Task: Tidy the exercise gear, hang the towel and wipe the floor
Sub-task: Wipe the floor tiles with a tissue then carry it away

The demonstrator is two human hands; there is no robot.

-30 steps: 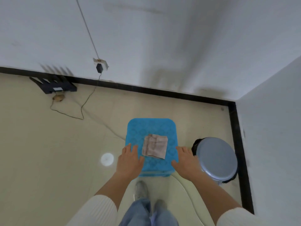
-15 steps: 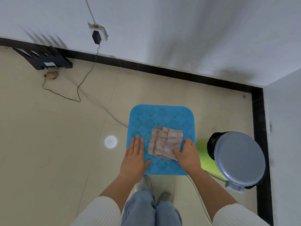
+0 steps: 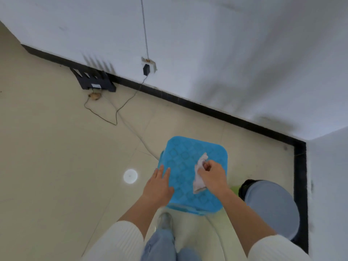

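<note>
Floor (image 3: 56, 157) – pale tile, not yet wiped as far as I can judge; no wet track shows, only a round glare spot. Blue stool (image 3: 184, 159) stands in the corner, with the grey-lidded bin (image 3: 271, 210) just beside it on my right. My hands are apart. The left hand (image 3: 157, 187) lies flat with straight fingers on the near-left edge of the seat, steadying it. The right hand (image 3: 213, 176) is curled and pinching the cloth (image 3: 198, 180), which is bunched, its upper end lifted and its lower end trailing on the seat. Step in hand, my reading: picking up the cloth, either to wipe the floor or, if this is the towel, to hang it – I cannot tell which. The next move calls for a full lift clear of the seat, then crouching to the tile or finding a hook. Not visible: any exercise gear, any rail or hook. The stool's legs are hidden under its seat and the bin's body under its lid. My right fingertips are buried in the folds. A green sliver (image 3: 234, 189) between stool and bin is unidentified. The small brown scrap (image 3: 95, 96) by the black rack (image 3: 94, 81) is too small to name.
</note>
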